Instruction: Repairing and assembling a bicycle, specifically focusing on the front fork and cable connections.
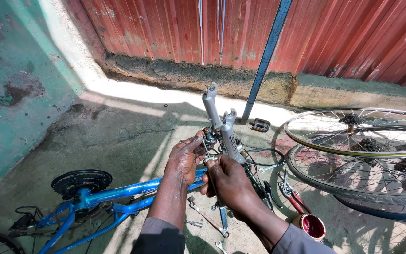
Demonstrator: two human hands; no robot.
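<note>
**Carefully now: small brake parts over a cluttered floor**

Up front, my left hand (184, 157) pinches the brake fitting at the base of the grey metal suspension fork (222, 127), which stands legs-up on the overturned blue bicycle frame (118, 193). My right hand (229, 181) is curled closed on a small silvery part just below it; what exactly, I cannot tell. If either grip slips, I judge that part could drop among the loose spanners (207, 218) on the concrete floor (118, 127) and roll off. The thin black cable (264, 151) beside the fork might snag a finger. The red-handled pliers (294, 200) and spoked wheels (358, 141) crowd my right.
</note>
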